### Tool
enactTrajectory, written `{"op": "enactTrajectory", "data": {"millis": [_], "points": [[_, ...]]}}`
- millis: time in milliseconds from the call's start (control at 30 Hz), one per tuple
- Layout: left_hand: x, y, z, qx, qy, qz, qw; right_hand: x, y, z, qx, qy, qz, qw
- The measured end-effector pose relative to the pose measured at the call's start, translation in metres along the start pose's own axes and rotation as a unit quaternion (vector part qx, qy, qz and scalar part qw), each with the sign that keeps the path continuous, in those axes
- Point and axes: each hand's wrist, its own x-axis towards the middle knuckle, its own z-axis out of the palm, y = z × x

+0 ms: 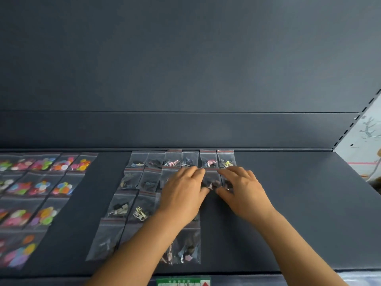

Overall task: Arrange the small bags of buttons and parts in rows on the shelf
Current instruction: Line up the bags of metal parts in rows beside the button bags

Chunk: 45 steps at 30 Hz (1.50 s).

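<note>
- Surface: dark grey shelf (288, 213), flat and matte, with a matching back panel (185, 58) rising behind it; a seam runs across the panel low down.
- Far left: bags of coloured buttons (41, 182) lie in rows, flat on the shelf, edges touching or overlapping. The left column is cut off by the frame edge; the nearest bags blur into colour patches.
- A bare strip of shelf separates these from the middle block.
- Centre: bags of metal parts (144, 182), clear with red seal strips, laid in rows running from the back edge toward the near edge. Contents look like zipper pulls, dark and pale; most are too small to tell apart.
- Left hand (183, 195), palm down, fingers spread flat over the second row; it covers several bags. Pressing rather than gripping, nothing closed in it.
- Between the hands: one small bag (211, 180) with dark contents, in the second row, just near of the back row. Both thumbs meet its near edge.
- Right hand (241, 188), palm down, fingers resting on the right end of that row; whether it pinches a bag I cannot tell.
- Right: slotted shelf upright (357, 118), pale patterned wall (369, 131) beyond, partly cut off.
- Near edge: green label (183, 281), print unreadable.
</note>
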Motion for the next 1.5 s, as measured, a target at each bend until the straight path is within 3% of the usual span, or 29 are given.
{"op": "enactTrajectory", "data": {"millis": [300,600,1167,1500], "points": [[-0.079,-0.057,-0.029,0.007,0.016,-0.119,0.993,-0.018,-0.078,0.021,-0.044,-0.073,-0.111,0.99],[-0.178,-0.147,-0.07,0.003,0.033,-0.231,0.972,-0.033,-0.21,0.069,-0.021,-0.098,-0.221,0.97],[-0.379,-0.339,-0.146,0.05,0.082,-0.355,0.93,-0.09,-0.478,0.183,0.009,-0.178,-0.343,0.922],[-0.429,-0.419,-0.176,0.069,0.122,-0.408,0.902,-0.083,-0.585,0.221,0.002,-0.193,-0.418,0.888]]}}
